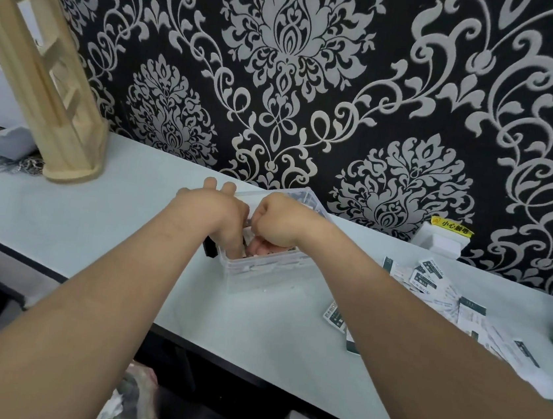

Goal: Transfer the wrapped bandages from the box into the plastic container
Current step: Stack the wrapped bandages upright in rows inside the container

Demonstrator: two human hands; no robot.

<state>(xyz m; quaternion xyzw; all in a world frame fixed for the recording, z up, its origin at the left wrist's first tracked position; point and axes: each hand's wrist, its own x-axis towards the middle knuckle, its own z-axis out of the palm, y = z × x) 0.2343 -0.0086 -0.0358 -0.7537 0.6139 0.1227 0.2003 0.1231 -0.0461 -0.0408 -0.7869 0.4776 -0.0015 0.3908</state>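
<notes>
- both forearms reach forward; left hand (219,213) and right hand (280,225) dip side by side into the clear plastic container (261,271).
- fingers curl inside; i cannot tell what either grasps.
- wrapped bandages (432,282) lie scattered on the table (94,223), right of the container.

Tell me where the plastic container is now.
The plastic container sits centre of the table in the head view, left hand and right hand at its opening, wrapped bandages scattered to its right, wooden rack far left.
</notes>
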